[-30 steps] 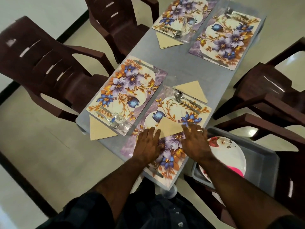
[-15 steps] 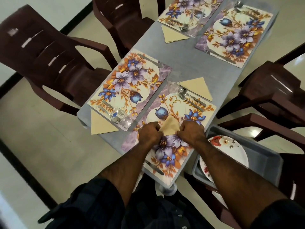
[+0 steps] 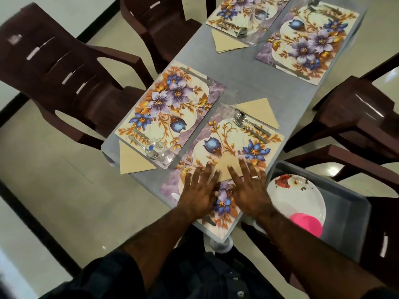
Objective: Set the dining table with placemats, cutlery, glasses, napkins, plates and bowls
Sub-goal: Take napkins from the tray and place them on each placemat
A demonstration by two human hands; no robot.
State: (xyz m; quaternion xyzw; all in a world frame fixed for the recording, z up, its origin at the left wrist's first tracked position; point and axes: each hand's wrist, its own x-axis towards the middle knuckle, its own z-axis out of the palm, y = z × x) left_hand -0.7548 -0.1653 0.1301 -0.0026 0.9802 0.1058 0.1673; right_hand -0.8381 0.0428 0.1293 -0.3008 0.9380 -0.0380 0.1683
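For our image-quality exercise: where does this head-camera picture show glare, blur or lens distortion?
Head view: window glare on the floor and the right chair; slight motion blur on both hands, left hand and right hand; wide-angle bending splays the table edges.

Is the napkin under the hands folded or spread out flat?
Folded. The napkin shows as a triangle with a sharp point, lying on the placemat, with left hand and right hand pressing it flat.
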